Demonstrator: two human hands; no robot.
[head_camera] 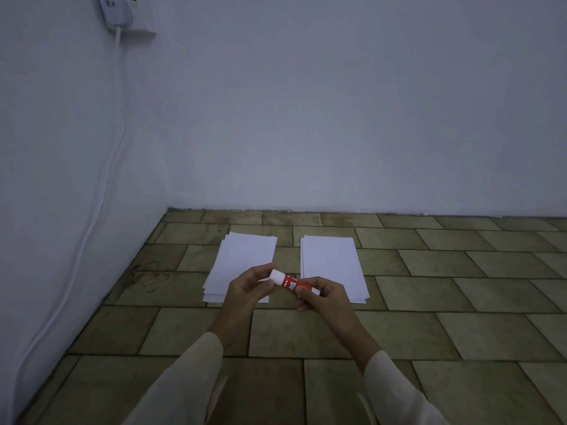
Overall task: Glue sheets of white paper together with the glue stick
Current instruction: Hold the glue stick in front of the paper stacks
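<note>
Currently red-and-white glue stick (287,281) tilted — left hand (245,286) pinches white cap (277,275), right hand (325,297) grips red body (293,284).

So we've got both arms in shot, the left forearm coming up from about 7 o'clock and the right from about 5 o'clock. They angle in toward each other, with the left sleeve (190,378) and right sleeve (395,391) stopping short of bare wrists. Our left hand (248,286) is curled, thumb and fingertips pinching the white end of the glue stick (290,283). Our right hand (325,297), sitting at roughly 4 o'clock from the left one, wraps its fingers round the red end, and the hands are close but not touching.
</note>
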